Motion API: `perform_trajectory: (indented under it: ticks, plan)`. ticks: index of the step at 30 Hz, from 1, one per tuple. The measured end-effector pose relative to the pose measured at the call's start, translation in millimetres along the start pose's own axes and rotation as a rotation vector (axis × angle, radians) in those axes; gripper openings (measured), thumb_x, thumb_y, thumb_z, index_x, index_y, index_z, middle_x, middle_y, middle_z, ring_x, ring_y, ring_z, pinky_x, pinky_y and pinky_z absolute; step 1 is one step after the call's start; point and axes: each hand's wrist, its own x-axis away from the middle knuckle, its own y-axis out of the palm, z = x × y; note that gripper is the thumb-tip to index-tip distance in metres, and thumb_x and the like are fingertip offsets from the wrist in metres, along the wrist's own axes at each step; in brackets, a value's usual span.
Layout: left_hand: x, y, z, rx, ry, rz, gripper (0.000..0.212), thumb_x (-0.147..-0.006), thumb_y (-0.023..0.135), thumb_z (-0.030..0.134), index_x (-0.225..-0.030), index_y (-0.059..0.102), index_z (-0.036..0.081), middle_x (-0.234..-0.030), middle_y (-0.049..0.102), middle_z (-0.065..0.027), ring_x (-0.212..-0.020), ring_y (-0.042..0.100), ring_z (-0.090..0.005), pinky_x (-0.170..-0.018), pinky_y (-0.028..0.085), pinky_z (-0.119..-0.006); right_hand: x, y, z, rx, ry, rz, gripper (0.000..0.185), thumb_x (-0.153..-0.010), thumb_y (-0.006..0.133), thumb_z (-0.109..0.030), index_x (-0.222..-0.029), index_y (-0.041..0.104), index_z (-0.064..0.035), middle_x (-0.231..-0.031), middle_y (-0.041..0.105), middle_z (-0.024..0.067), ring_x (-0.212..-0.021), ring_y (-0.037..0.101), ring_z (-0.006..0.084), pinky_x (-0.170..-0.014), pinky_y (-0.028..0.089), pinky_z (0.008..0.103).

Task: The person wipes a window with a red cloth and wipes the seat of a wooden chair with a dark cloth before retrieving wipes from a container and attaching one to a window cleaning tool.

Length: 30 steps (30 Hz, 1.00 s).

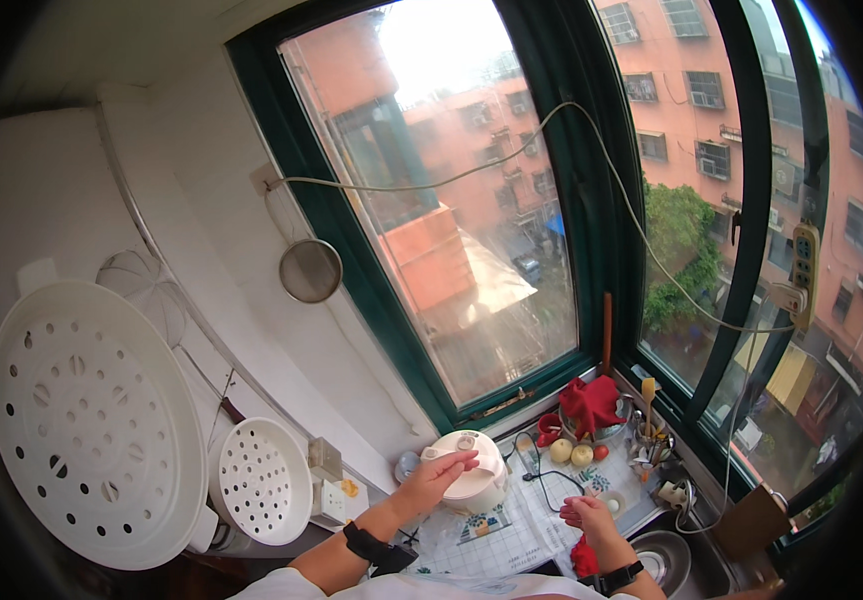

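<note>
My left hand (pixel 446 474) is stretched over the white lid of a rice cooker (pixel 476 495), its fingers extended and holding nothing. Whether it touches the lid is hard to tell. Over the patterned tablecloth (pixel 525 536), my right hand (pixel 589 516) is half curled with nothing visible in it. Beside that hand are a small bowl (pixel 611 499) with a pale egg-like thing in it and a red cloth (pixel 583 556) by the wrist. A black power cord (pixel 544 474) lies looped on the tablecloth between the cooker and my right hand.
Two pale round vegetables (pixel 561 450) and a tomato (pixel 601 452) sit near a red cloth-covered bowl (pixel 592 405). Utensils (pixel 653 442) stand in the corner. A metal basin (pixel 660 562) is in the sink. White perforated trays (pixel 93 427) hang left; a cable (pixel 446 184) crosses the window.
</note>
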Motion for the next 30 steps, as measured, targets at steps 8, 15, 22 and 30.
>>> perform_trajectory:
  ticks: [8, 15, 22, 30]
  plan:
    - [5, -6, 189, -0.060, 0.828, -0.117, 0.059, -0.097, 0.041, 0.039, -0.146, 0.024, 0.011, -0.135, 0.047, -0.0166, -0.130, 0.040, -0.0254, -0.108, 0.024, -0.039, 27, -16, -19, -0.041, -0.081, 0.075, 0.025, -0.090, 0.054, -0.022, -0.102, 0.061, -0.0008, -0.093, 0.067, 0.0113, -0.086, 0.066, 0.0220, -0.076, 0.051, 0.0311]
    - [54, -6, 259, 0.042, 1.194, -0.220, 0.069, -0.091, 0.037, 0.055, -0.143, 0.029, 0.010, -0.129, 0.051, -0.0200, -0.128, 0.041, -0.0340, -0.108, 0.023, -0.051, 33, -5, -35, -0.040, -0.102, 0.055, 0.025, -0.092, 0.051, -0.019, -0.103, 0.061, 0.0009, -0.095, 0.066, 0.0128, -0.087, 0.066, 0.0232, -0.079, 0.052, 0.0330]
    - [2, -39, 245, -0.024, 0.992, 0.140, 0.061, -0.096, 0.037, 0.047, -0.142, 0.029, 0.007, -0.137, 0.044, -0.0165, -0.125, 0.045, -0.0295, -0.104, 0.033, -0.040, 45, -10, -52, -0.051, -0.122, 0.072, 0.026, -0.092, 0.052, -0.019, -0.104, 0.060, 0.0026, -0.097, 0.066, 0.0140, -0.088, 0.066, 0.0235, -0.078, 0.053, 0.0325]
    - [-26, -67, 217, -0.014, 0.812, 0.456, 0.052, -0.099, 0.037, 0.041, -0.138, 0.037, 0.007, -0.133, 0.047, -0.0115, -0.115, 0.051, -0.0193, -0.097, 0.039, -0.032, 51, -24, -64, -0.044, -0.148, 0.096, 0.025, -0.092, 0.050, -0.018, -0.104, 0.059, 0.0019, -0.097, 0.066, 0.0153, -0.089, 0.065, 0.0244, -0.077, 0.052, 0.0326]
